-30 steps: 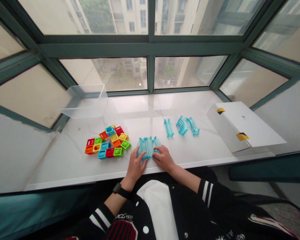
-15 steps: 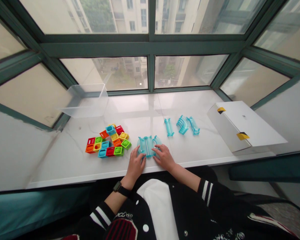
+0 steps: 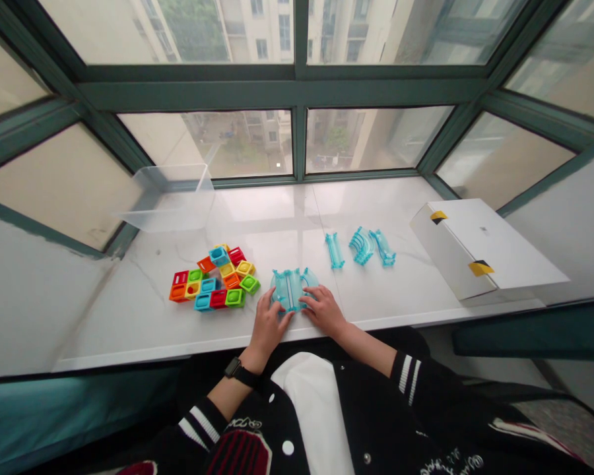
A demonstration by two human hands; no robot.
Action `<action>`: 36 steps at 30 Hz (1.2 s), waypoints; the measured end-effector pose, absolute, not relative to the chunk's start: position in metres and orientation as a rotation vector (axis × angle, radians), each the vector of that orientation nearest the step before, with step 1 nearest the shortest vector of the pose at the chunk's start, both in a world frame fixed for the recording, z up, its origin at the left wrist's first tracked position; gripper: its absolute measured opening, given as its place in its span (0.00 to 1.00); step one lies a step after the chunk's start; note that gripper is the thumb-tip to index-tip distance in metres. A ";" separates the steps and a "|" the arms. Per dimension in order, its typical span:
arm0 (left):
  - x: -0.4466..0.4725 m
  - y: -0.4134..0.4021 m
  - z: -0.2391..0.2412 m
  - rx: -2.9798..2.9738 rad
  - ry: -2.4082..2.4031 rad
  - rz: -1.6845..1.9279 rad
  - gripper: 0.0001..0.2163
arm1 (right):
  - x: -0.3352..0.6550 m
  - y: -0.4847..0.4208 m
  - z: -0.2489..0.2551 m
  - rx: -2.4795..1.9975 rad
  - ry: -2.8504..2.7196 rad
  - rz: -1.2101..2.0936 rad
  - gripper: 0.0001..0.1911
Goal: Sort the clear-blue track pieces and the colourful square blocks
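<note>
Several translucent light-blue track pieces (image 3: 291, 287) lie side by side near the front edge of the white counter. My left hand (image 3: 267, 323) holds their left side, fingers curled along it and the thumb at the near edge. On the right side, my right hand (image 3: 325, 311) has its fingers bent over the rightmost piece. The fingers partly cover both outer pieces. Farther right lie three more blue pieces: a straight track piece (image 3: 334, 251), a curved track piece (image 3: 362, 246) and another slim track piece (image 3: 384, 249).
Coloured toy blocks (image 3: 218, 299) in red, orange, yellow, green and blue cluster to the left of my hands. A clear plastic bin (image 3: 171, 221) stands at the back left. On the right is a white box (image 3: 485, 247) with yellow-black tape. Green-framed windows (image 3: 188, 95) surround the counter (image 3: 129, 330).
My left thumb has shifted slightly to the right along the near edge of the track pieces. The right hand stays almost in place, and the other pieces have not moved.
</note>
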State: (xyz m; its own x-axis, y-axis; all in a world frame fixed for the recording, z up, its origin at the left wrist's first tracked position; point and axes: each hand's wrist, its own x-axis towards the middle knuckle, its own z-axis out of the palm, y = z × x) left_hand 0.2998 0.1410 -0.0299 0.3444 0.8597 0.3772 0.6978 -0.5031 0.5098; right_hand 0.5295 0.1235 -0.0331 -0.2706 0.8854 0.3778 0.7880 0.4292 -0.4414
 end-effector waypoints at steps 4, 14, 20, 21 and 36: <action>0.299 0.142 -0.032 2.310 1.429 0.914 0.09 | 0.531 0.124 -0.036 -1.405 -2.062 0.241 0.12; 0.299 0.142 -0.030 2.282 1.421 0.945 0.08 | 0.537 0.124 -0.031 -1.316 -1.807 0.449 0.15; 0.300 0.142 -0.026 2.259 1.419 0.952 0.07 | 0.539 0.122 -0.034 -1.345 -1.653 0.485 0.17; 0.300 0.142 -0.026 2.261 1.420 0.949 0.07 | 0.539 0.122 -0.034 -1.356 -1.633 0.489 0.17; 0.300 0.141 -0.026 2.271 1.390 0.966 0.06 | 0.532 0.125 -0.038 -1.204 -1.383 0.662 0.17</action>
State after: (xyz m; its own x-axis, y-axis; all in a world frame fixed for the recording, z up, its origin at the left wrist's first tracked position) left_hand 0.3001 0.1406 -0.0262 0.3029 0.8721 0.3844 0.6643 -0.4824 0.5710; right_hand 0.5321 0.1251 -0.0385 0.1524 0.9156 0.3721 0.2846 0.3199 -0.9037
